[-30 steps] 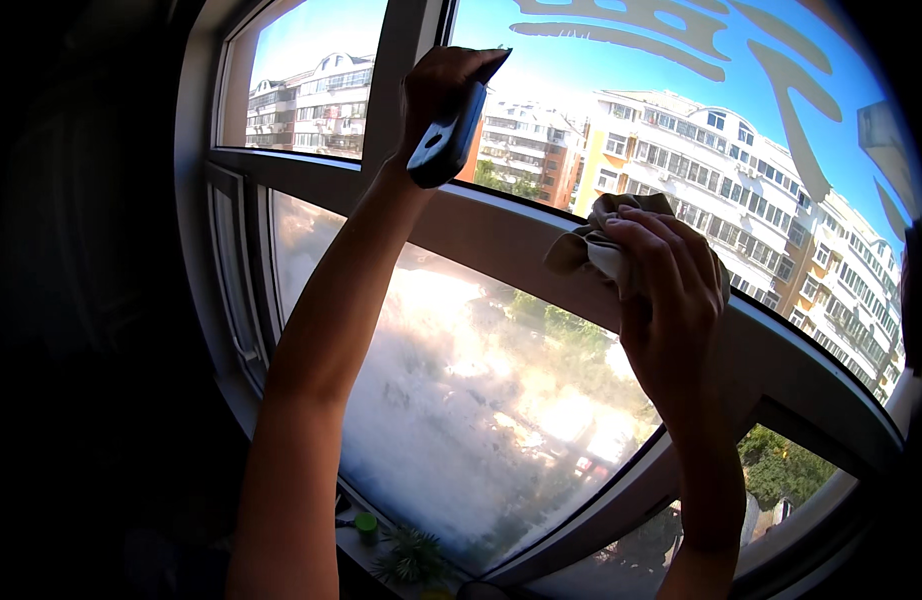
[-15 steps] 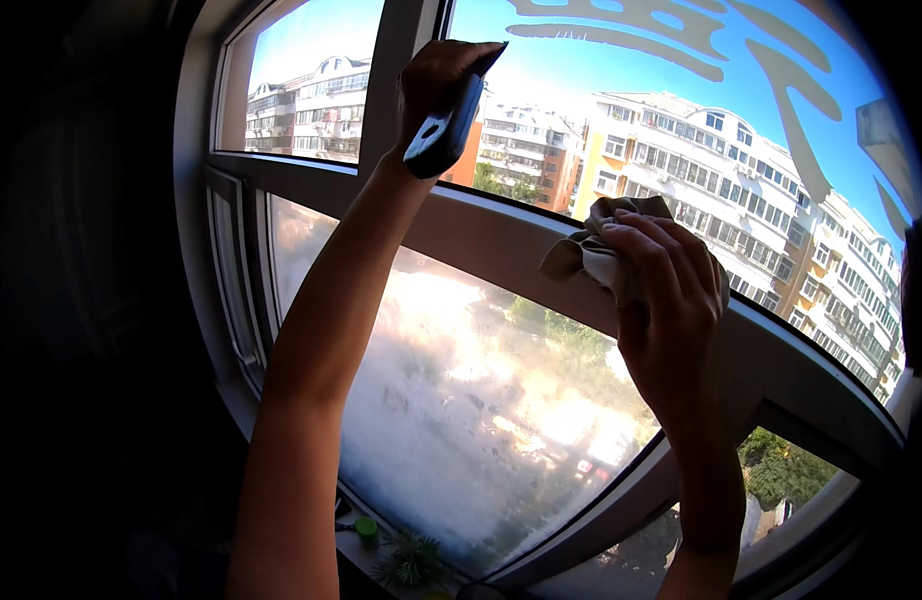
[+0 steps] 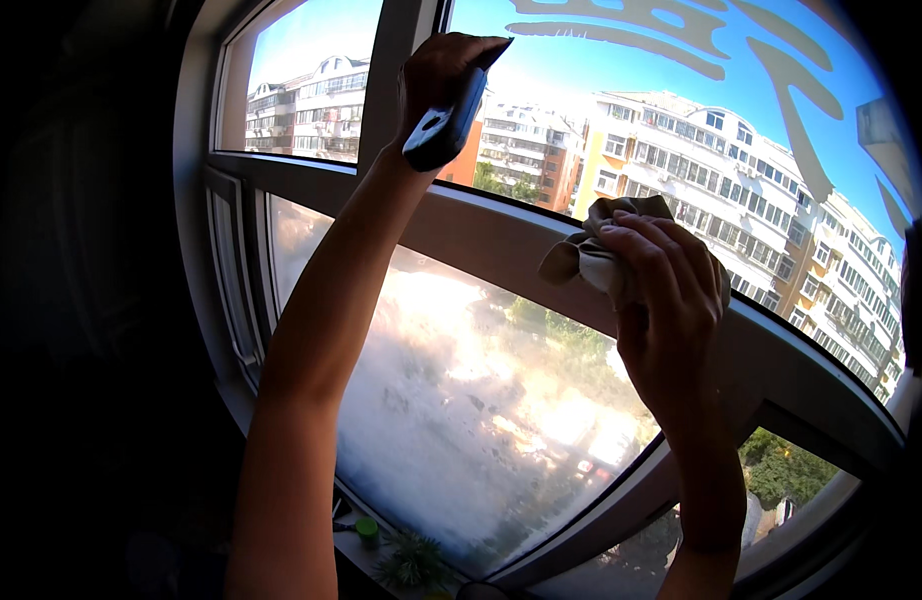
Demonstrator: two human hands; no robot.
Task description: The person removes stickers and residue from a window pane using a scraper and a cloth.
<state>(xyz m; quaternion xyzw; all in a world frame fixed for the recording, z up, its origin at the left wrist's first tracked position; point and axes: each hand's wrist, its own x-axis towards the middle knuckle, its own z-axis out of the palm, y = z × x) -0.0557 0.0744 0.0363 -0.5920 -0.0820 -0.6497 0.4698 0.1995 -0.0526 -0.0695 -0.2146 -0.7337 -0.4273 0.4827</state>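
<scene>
Spanning the whole view, the window (image 3: 481, 430) is the largest thing here: a hazy, smeared lower pane below both hands, a grey crossbar (image 3: 501, 235) between them, and a clear upper pane above with painted strokes across it. The left hand (image 3: 443, 82) is raised high, fingers closed round a dark flat tool (image 3: 443, 125), pressed to the upright frame just above the crossbar; what kind of tool it is I cannot tell. The right hand (image 3: 671, 300) is bunched tight on a beige cloth (image 3: 603, 250), which pokes out to the left of the fingers and sits against the crossbar's top edge.

Risks, as I judge them: with both arms stretched upward, the tool could slip from the left grip and drop past the forearm to the sill (image 3: 381, 560) below. A loose fold of cloth trailing from the fist could smear the pane rather than clean it. Small green objects (image 3: 368, 528) on the sill, well below the left elbow, could be knocked.
</scene>
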